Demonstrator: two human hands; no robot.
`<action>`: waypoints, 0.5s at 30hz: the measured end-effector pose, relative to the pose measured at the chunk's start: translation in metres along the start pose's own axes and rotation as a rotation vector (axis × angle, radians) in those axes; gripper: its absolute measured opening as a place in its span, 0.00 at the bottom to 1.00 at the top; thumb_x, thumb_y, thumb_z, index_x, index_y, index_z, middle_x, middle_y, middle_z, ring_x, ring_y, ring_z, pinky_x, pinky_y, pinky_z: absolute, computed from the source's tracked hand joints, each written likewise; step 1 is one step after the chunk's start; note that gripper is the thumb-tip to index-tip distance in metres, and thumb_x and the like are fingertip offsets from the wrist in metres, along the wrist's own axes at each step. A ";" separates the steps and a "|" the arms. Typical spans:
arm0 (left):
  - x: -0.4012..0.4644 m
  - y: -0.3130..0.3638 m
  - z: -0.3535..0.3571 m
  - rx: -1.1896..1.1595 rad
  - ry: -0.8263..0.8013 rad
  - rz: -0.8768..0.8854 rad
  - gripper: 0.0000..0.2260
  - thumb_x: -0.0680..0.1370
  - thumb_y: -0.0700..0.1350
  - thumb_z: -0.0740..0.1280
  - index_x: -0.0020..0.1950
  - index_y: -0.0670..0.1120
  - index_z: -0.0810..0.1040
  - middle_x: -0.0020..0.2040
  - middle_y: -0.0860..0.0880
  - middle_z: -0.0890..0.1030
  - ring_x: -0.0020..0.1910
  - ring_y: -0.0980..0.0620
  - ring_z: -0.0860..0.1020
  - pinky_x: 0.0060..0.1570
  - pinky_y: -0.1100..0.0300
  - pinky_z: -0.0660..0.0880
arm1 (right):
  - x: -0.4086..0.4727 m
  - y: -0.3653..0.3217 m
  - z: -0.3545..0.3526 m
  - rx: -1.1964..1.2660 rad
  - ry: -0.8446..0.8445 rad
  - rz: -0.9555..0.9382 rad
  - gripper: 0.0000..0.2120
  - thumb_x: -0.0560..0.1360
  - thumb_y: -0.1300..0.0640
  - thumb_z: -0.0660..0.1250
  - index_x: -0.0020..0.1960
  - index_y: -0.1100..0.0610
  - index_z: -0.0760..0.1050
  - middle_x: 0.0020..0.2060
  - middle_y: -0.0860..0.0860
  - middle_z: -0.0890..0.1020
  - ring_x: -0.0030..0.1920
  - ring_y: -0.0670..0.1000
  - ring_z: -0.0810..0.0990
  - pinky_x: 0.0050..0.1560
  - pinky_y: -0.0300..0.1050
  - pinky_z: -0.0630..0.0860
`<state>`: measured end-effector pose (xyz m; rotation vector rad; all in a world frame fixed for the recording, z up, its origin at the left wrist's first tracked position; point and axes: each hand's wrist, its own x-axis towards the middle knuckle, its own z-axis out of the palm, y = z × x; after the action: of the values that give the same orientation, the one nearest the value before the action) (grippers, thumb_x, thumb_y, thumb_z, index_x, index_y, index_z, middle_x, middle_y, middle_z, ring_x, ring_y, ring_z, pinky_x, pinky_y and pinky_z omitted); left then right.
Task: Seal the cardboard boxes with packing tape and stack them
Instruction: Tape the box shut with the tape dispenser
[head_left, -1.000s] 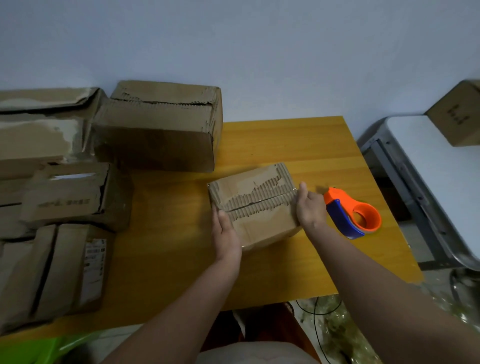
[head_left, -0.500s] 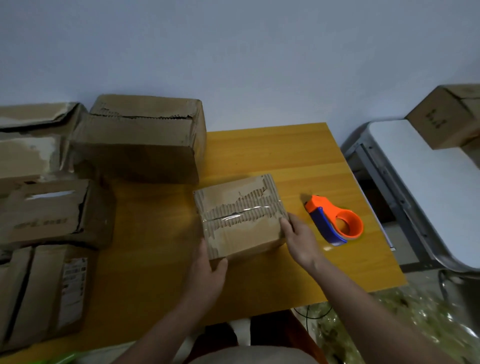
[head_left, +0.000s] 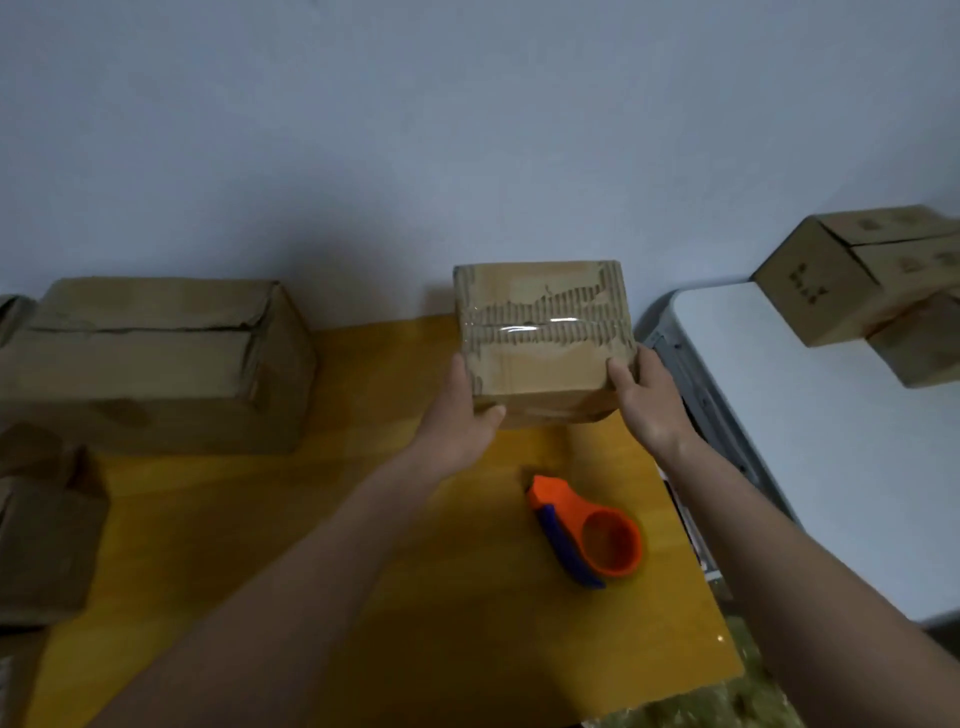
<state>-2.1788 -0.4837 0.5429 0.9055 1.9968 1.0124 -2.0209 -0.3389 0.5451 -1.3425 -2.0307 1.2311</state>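
The yellow table (head_left: 363, 519) filled the lower frame. Above its upper right, the taped box (head_left: 543, 338) was held aloft, left hand (head_left: 460, 415) and right hand (head_left: 649, 400) gripping its lower corners with curled fingers (head_left: 621, 374). The tape dispenser (head_left: 587, 535) lay below.

Brown cardboard, yellow wood, one bright tool

Small box (head_left: 543, 338): tan, ribbed torn strip under glossy clear tape. Tape dispenser (head_left: 587, 535): orange and blue. Table (head_left: 363, 519): amber-yellow. Wall (head_left: 467, 130): pale grey-blue.
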 end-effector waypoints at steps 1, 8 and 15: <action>0.015 -0.003 0.014 -0.001 -0.022 -0.032 0.29 0.79 0.43 0.66 0.76 0.48 0.55 0.71 0.51 0.68 0.70 0.52 0.67 0.65 0.56 0.67 | 0.011 0.011 -0.006 0.005 -0.014 0.032 0.18 0.82 0.53 0.56 0.70 0.58 0.65 0.57 0.50 0.73 0.61 0.54 0.73 0.60 0.52 0.72; 0.058 -0.031 0.054 0.267 -0.172 -0.124 0.36 0.77 0.47 0.69 0.78 0.53 0.51 0.76 0.49 0.62 0.75 0.45 0.62 0.72 0.47 0.63 | 0.048 0.073 -0.029 -0.145 -0.277 0.081 0.23 0.82 0.48 0.54 0.74 0.55 0.58 0.67 0.54 0.71 0.66 0.55 0.71 0.60 0.46 0.69; 0.021 -0.038 0.053 1.214 0.032 0.449 0.36 0.66 0.46 0.78 0.71 0.39 0.70 0.71 0.39 0.72 0.70 0.40 0.71 0.64 0.31 0.66 | 0.035 0.093 -0.042 -0.937 -0.181 -0.591 0.32 0.70 0.48 0.72 0.70 0.58 0.68 0.68 0.57 0.73 0.68 0.59 0.70 0.66 0.56 0.69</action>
<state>-2.1550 -0.4645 0.4816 2.0090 2.4322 -0.1416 -1.9583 -0.2759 0.4847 -0.7962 -2.9937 0.1052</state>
